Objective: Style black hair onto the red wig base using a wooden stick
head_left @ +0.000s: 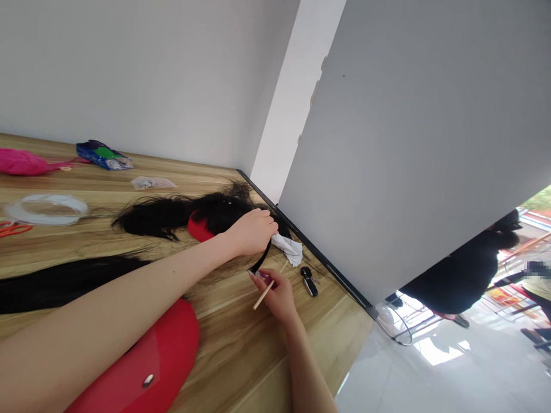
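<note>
A thin black strand (262, 258) runs between my two hands above the wooden table (232, 321). My left hand (257, 231) has its fingers closed on the upper end of the strand. Lower down, my right hand (275, 291) pinches the other end and also holds a thin wooden stick (263, 295) and something small and purple. Behind my left hand lies a bundle of black hair (219, 209) with a red pad (199, 226) partly under it. A larger red pad (176, 344) with a metal snap sits beneath my left forearm.
Crumpled white tissue (290, 249) and keys (309, 281) lie right of my hands. Leftward are black hair (73, 278), a clear coil (47, 209), orange scissors (15, 229), a small bag (152, 183), a blue packet (103, 155) and pink cloth (26, 162). People are at far right.
</note>
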The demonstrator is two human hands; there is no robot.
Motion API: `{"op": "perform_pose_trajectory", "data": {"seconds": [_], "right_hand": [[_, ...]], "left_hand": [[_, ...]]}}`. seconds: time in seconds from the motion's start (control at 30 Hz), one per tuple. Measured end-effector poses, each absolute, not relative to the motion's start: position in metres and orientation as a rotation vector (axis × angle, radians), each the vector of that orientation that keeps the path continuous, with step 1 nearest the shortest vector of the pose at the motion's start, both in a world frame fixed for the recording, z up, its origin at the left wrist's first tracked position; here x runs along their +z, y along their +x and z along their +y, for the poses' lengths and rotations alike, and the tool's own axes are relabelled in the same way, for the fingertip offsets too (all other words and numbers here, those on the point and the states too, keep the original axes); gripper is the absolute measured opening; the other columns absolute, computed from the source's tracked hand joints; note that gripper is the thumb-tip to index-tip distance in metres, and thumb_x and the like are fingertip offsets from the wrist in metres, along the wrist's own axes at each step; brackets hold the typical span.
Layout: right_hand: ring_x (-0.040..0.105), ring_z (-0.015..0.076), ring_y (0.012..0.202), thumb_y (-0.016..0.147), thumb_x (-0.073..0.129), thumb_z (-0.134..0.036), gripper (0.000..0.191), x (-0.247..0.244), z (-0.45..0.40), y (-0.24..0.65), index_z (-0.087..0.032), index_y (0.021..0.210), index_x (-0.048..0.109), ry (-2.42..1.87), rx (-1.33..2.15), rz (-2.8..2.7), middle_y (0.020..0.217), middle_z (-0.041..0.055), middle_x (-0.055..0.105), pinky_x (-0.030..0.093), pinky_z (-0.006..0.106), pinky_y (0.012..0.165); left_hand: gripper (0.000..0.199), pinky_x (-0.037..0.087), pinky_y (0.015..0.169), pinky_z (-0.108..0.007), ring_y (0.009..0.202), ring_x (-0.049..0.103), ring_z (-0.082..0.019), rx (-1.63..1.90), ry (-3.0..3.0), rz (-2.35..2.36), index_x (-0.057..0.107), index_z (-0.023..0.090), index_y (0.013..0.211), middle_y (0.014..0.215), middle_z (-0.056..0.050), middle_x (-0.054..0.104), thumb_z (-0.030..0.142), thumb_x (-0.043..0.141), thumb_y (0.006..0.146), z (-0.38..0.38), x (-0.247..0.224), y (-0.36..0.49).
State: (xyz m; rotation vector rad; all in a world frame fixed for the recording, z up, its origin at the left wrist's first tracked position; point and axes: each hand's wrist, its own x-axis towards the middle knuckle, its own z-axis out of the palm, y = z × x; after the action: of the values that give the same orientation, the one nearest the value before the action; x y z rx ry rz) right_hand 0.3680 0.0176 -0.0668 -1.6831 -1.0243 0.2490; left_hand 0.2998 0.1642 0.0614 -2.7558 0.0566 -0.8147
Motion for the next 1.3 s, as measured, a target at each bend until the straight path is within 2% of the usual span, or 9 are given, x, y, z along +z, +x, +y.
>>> {"op": "perform_pose_trajectory", "data": {"seconds": [1.03,1.3], "right_hand": [[0.058,0.018,0.063,0.075,0.067,-0.052,0.042,-0.0709,0.02,0.3742,-0.014,0.089,0.075,-1.718,0.165,-0.909,0.07,0.006,0.068,0.045,0.028,0.06],[0.055,0.0168,0.057,0.075,0.066,-0.057,0.045,-0.0691,0.0202,0.3745,-0.014,0.087,0.076,-1.723,0.182,-0.9,0.062,0.0043,0.064,0.043,0.027,0.054]], "left_hand": [[0.025,0.039,0.071,-0.037,0.08,0.057,-0.024,-0.961,-2.71,-0.143,0.068,0.011,0.08,0.075,-0.011,0.067,0.019,0.047,0.092,0.1633,0.0656,0.2986],[0.026,0.039,0.07,-0.037,0.08,0.057,-0.024,-0.956,-2.724,-0.153,0.068,0.011,0.08,0.075,-0.011,0.067,0.019,0.046,0.092,0.1615,0.0679,0.2976]]}}
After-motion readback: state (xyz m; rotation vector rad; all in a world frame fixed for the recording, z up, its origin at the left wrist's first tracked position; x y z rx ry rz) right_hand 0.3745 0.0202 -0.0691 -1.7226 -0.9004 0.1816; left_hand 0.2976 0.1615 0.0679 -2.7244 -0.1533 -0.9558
